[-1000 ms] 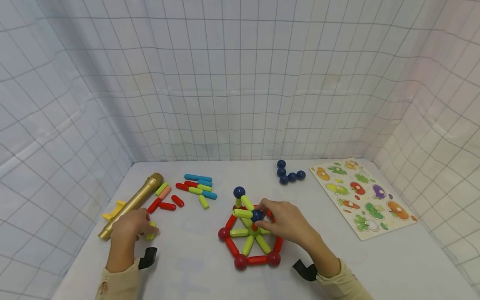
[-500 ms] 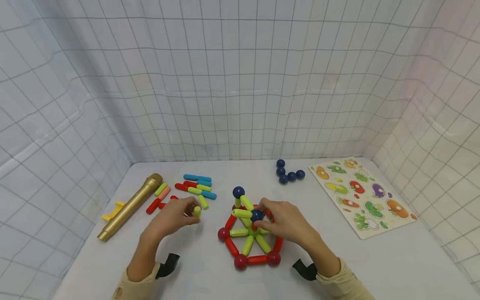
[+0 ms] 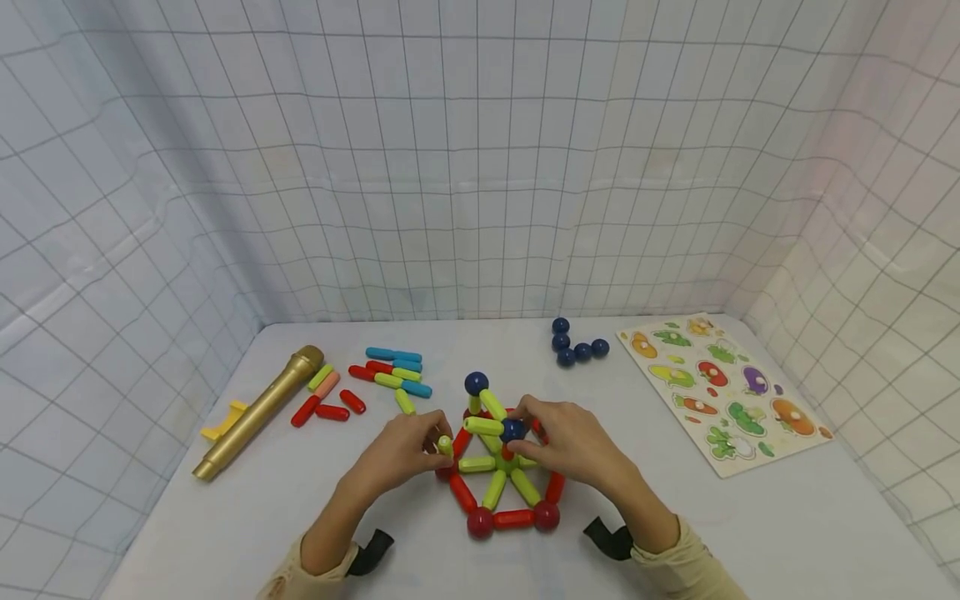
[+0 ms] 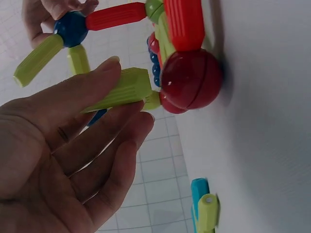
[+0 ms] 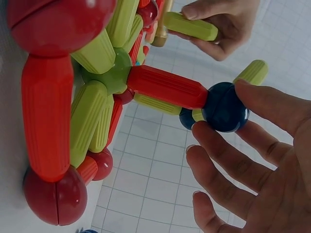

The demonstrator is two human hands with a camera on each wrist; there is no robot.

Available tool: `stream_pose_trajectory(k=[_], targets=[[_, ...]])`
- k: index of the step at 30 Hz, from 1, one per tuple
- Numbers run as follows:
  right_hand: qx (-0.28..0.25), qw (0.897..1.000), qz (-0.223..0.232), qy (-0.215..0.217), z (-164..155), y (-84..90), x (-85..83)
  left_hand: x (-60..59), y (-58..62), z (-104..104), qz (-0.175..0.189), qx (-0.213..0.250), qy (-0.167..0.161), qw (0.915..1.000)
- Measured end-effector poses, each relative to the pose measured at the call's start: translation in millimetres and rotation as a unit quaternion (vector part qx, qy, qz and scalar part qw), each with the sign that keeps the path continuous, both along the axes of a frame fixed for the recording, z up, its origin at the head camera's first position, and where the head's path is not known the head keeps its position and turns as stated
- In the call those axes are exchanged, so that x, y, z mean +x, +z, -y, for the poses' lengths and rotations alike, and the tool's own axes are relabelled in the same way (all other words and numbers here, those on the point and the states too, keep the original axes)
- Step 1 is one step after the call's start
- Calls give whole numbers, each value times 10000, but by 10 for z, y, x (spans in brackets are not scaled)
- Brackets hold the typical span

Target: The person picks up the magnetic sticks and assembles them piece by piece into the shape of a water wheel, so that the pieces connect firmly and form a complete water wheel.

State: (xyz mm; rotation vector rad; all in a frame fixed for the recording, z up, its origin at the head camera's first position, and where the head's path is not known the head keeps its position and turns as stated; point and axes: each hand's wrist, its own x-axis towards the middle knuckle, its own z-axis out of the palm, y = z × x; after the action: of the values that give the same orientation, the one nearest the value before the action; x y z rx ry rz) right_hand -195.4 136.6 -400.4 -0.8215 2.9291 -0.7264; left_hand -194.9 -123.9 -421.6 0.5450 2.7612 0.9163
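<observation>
Centre of the white table [image 3: 750, 533]: a rod-and-ball structure [image 3: 501, 471], a flat hexagon of red rods and dark red balls with yellow-green spokes meeting at a green hub, lying just in front of the person. From the hub a red rod [image 5: 167, 87] rises to a dark blue ball [image 3: 513, 430], from which further yellow-green rods branch; a second dark blue ball [image 3: 477, 383] sits at the far side of the structure. Right hand [image 3: 573, 446]: fingertips pinch the raised dark blue ball, thumb and forefinger on opposite sides. Left hand [image 3: 401, 454]: thumb and fingers grip a loose yellow-green rod [image 3: 445, 445], held at the left edge of the hexagon; in the left wrist view its end lies against a dark red corner ball [image 4: 191, 80]. Left of the structure: a scatter of spare rods [image 3: 390, 375] in blue, red, yellow-green and one pink. Further left: a gold tube [image 3: 258, 411] lying at a slant, a yellow piece [image 3: 222, 420] beside it. Far side, right of centre: four dark blue balls [image 3: 576, 343] in a cluster. Right: a vegetable puzzle board [image 3: 723, 392] lying flat. Behind and to both sides: a white grid-patterned cloth [image 3: 480, 167]
</observation>
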Motion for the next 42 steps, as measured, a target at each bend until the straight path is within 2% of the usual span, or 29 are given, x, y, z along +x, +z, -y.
stream_pose_trajectory(k=[6,10,14,20,22,25,28,31,35,42], targets=[[-12,10000,18,7,2,7,2,-41,-113,-31,234,-163,69,9996],[-17,10000,74,-21,2,10,2,-51,-168,-26,191,-451,-44,9988],[-52,9999,153,12,5,22,-9,-55,-180,-5,144,-436,-63,9989],[-129,9986,505,20,-68,95,-84,-53,-171,0,315,-344,-39,9989],[-163,9984,501,-227,-134,110,-197,-54,-179,-13,329,-345,-23,9989],[-19,9965,16,-834,-241,28,-505,-55,-192,-37,303,-320,26,9990],[509,9875,-428,-1431,-338,-155,-873,-52,-206,-55,280,-317,53,9991],[1105,9783,-394,-1710,-400,-323,-1145,-52,-204,-49,270,-348,56,9990],[1473,9732,-252,-1750,-473,-467,-1286,-49,-234,-63,319,-349,44,9989],[1482,9708,-401,-1843,-469,-547,-1390,-51,-226,-62,392,-263,91,9988]])
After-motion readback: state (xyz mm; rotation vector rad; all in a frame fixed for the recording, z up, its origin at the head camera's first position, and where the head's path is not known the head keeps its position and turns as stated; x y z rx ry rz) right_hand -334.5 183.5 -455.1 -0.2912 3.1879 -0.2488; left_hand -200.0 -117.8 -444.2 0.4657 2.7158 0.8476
